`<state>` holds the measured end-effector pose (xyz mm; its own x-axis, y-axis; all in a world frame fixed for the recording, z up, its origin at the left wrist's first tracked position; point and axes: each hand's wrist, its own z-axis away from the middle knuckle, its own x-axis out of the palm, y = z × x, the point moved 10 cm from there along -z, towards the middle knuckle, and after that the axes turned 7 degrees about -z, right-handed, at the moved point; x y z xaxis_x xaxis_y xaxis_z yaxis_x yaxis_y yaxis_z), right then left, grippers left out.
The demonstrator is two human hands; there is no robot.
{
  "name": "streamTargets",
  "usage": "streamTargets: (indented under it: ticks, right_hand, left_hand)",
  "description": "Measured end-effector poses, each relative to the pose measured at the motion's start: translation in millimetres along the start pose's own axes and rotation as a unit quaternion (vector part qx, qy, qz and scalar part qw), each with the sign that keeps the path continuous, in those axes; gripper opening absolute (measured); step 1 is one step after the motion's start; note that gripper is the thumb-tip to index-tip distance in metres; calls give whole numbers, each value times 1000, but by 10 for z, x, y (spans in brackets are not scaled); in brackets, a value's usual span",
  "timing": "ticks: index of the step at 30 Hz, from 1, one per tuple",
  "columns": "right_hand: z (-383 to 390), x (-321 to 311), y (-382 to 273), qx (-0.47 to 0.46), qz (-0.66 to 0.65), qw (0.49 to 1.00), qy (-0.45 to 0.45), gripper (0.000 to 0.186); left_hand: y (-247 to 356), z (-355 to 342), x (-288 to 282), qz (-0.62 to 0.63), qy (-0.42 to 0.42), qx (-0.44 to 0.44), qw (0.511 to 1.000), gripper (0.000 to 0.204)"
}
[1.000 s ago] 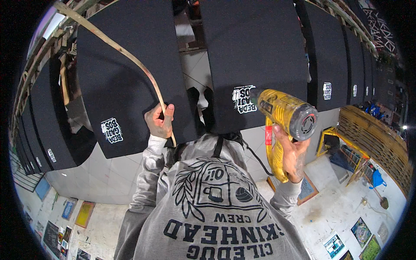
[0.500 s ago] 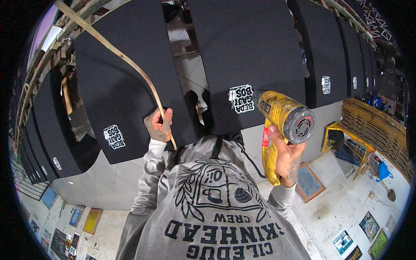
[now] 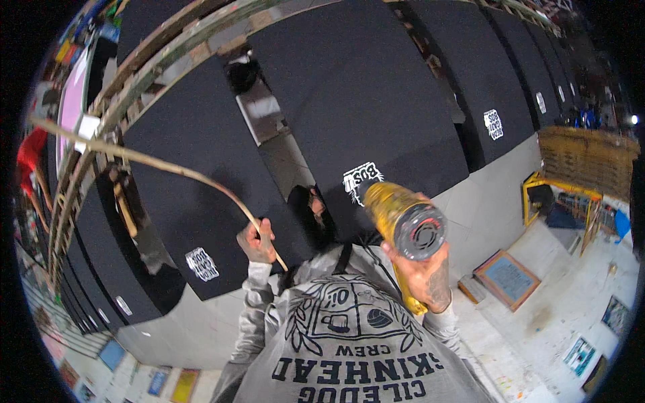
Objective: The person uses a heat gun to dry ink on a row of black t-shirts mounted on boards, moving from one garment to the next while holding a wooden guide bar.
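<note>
Head view, looking down the front of a grey printed sweatshirt (image 3: 356, 349), and both hands are up and busy. Left hand (image 3: 257, 242) is raised at chest height, its grip closed around a long thin wooden strip (image 3: 154, 163) — the strip runs up and away to the left in a gentle curve, with its lower end poking out just below the fist. Right hand (image 3: 424, 277) has its grip wrapped tight on the handle of a yellow heat gun (image 3: 402, 216); the barrel points away toward the black panels, and the round grey vented rear end faces the camera. The two hands sit well apart, strip on the left, gun on the right. Ahead hangs a row of large black panels (image 3: 376, 101), each with a small white printed patch, ranged under a wooden rack (image 3: 168, 57) that arcs across the top. Off to the right on the pale floor lies a framed screen (image 3: 507, 279) — and beyond it a yellow metal frame (image 3: 557, 198) beside a wooden pallet (image 3: 584, 158).
</note>
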<state>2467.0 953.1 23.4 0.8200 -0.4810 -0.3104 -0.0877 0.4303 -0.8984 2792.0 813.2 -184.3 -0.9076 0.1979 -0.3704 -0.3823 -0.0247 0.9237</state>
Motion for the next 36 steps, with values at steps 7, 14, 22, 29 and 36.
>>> streamTargets:
  ticks: [7, 14, 22, 29, 36]
  right_hand:
    - [8, -205, 15, -35, -29, 998, 50, 90]
    - [84, 100, -12, -17, 7, 999, -28, 93]
    - [124, -107, -66, 7, -2, 999, 36, 86]
    - [214, 17, -3, 33, -39, 998, -38, 86]
    - [230, -18, 17, -2, -12, 999, -39, 89]
  left_hand:
    - [1, -7, 17, 75, -2, 0, 997, 40]
    - [37, 4, 40, 82, 3, 1, 997, 41]
    - [-74, 13, 37, 63, -5, -4, 998, 34]
    - [27, 7, 32, 53, 6, -4, 999, 39]
    - [-191, 82, -31, 108, 50, -51, 992, 32]
